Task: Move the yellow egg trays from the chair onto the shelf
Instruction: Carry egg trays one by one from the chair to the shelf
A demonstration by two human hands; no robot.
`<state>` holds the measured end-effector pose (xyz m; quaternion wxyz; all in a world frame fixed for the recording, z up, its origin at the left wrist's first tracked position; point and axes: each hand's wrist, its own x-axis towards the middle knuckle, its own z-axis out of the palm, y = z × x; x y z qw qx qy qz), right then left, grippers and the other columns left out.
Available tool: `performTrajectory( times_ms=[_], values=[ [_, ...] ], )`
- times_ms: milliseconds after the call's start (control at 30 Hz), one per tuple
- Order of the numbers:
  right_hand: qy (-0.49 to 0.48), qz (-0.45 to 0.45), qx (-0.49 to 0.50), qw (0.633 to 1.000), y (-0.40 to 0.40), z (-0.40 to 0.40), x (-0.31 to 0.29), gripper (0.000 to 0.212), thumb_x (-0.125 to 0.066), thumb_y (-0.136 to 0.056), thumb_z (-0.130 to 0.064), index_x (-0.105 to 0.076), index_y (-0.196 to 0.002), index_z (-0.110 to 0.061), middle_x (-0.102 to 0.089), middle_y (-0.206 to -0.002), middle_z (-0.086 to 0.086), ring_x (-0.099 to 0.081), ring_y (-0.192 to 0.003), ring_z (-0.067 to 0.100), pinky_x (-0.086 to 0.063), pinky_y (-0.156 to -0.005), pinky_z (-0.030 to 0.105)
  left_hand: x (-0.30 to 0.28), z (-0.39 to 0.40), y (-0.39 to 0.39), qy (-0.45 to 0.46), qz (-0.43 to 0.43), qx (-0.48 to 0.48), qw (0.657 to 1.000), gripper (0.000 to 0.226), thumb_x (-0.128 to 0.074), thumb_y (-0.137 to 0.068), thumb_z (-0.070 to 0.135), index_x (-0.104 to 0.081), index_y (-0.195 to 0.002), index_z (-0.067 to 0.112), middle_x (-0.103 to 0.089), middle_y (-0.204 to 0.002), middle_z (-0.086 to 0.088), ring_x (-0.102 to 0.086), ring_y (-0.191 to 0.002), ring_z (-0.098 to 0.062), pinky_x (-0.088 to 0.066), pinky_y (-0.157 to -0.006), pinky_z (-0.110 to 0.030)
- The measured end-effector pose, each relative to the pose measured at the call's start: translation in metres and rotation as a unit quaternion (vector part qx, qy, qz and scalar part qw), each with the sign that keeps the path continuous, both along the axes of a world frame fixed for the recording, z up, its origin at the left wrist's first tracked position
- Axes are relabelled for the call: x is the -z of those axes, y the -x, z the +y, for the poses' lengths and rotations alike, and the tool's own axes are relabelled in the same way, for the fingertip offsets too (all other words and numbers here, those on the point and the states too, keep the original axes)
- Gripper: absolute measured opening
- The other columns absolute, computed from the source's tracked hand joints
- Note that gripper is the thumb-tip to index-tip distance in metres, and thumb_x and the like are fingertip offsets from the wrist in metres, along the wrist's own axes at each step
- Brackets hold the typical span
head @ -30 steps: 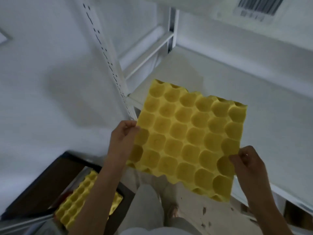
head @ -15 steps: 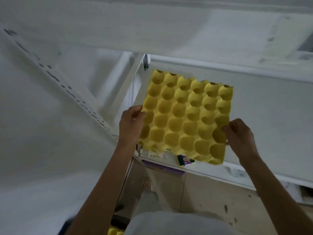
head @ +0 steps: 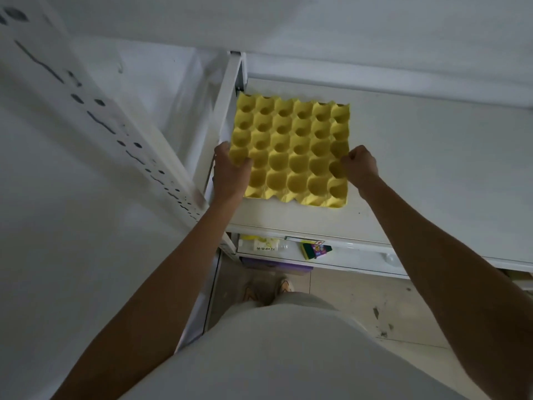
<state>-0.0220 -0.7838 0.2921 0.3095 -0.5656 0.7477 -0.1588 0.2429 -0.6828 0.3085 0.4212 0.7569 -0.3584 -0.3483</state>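
A yellow egg tray [head: 291, 151] with rows of round cups lies flat on the white shelf board [head: 418, 174], in its left rear corner beside the upright post. My left hand [head: 230, 173] grips the tray's left edge, thumb on top. My right hand [head: 359, 166] pinches the right edge. Both arms reach forward over the shelf's front lip. The chair and the other trays are out of view.
A perforated white shelf upright [head: 95, 111] slants across the left. The shelf above [head: 317, 30] hangs low over the board. On the lower shelf lie a yellow-green sponge pack [head: 314, 249] and a yellow packet [head: 261, 243]. My shoes [head: 268, 288] stand on the tiled floor.
The tray went from being held tilted in the air to lying level on the shelf board, further in toward the back left corner. Both hands kept their grip on its edges.
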Motion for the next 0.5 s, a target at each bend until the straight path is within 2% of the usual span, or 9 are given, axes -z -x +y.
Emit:
performTrajectory(
  times_ms=[100, 200, 300, 400, 500],
  values=[
    [-0.008, 0.005, 0.001, 1.000, -0.002, -0.005, 0.002, 0.026, -0.047, -0.087, -0.020, -0.062, -0.106, -0.010, -0.066, -0.091, 0.006, -0.063, -0.078, 0.023, -0.058, -0.071, 0.039, 0.003, -0.005, 0.001, -0.023, 0.000, 0.006, 1.000, 0.063, -0.059, -0.084, 0.031, -0.043, -0.144, 0.019, -0.058, -0.133, 0.000, -0.060, -0.113, -0.021, -0.052, -0.095, -0.041],
    [-0.004, 0.005, 0.003, 1.000, -0.003, -0.007, 0.006, 0.023, -0.049, -0.089, -0.018, -0.066, -0.100, -0.008, -0.066, -0.084, 0.005, -0.062, -0.073, 0.022, -0.054, -0.065, 0.034, 0.013, -0.007, -0.002, -0.036, 0.005, 0.013, 0.999, 0.063, -0.061, -0.084, 0.030, -0.046, -0.144, 0.017, -0.056, -0.137, -0.005, -0.059, -0.123, -0.025, -0.053, -0.102, -0.049],
    [-0.002, -0.010, 0.013, 1.000, -0.003, -0.011, 0.010, 0.019, -0.051, -0.092, -0.018, -0.067, -0.096, -0.008, -0.062, -0.078, 0.002, -0.061, -0.071, 0.020, -0.055, -0.067, 0.034, 0.016, -0.010, -0.004, -0.044, 0.013, 0.009, 0.999, 0.065, -0.062, -0.081, 0.028, -0.047, -0.143, 0.017, -0.056, -0.139, -0.005, -0.059, -0.126, -0.026, -0.052, -0.105, -0.052],
    [0.000, -0.014, 0.012, 1.000, -0.007, -0.015, 0.014, 0.022, -0.052, -0.093, -0.018, -0.068, -0.099, -0.005, -0.062, -0.079, 0.004, -0.060, -0.069, 0.019, -0.056, -0.067, 0.034, 0.019, -0.014, -0.008, -0.038, 0.011, 0.019, 0.999, 0.069, -0.060, -0.079, 0.030, -0.045, -0.145, 0.019, -0.053, -0.142, -0.002, -0.055, -0.128, -0.024, -0.050, -0.105, -0.046],
    [0.001, -0.015, 0.009, 1.000, -0.009, -0.016, 0.013, 0.023, -0.053, -0.093, -0.020, -0.068, -0.099, -0.003, -0.067, -0.086, 0.008, -0.066, -0.077, 0.025, -0.061, -0.077, 0.041, 0.023, -0.016, -0.011, -0.021, 0.027, 0.033, 0.999, 0.064, -0.060, -0.075, 0.029, -0.049, -0.138, 0.022, -0.052, -0.124, 0.007, -0.056, -0.111, -0.014, -0.049, -0.089, -0.034]
  ],
)
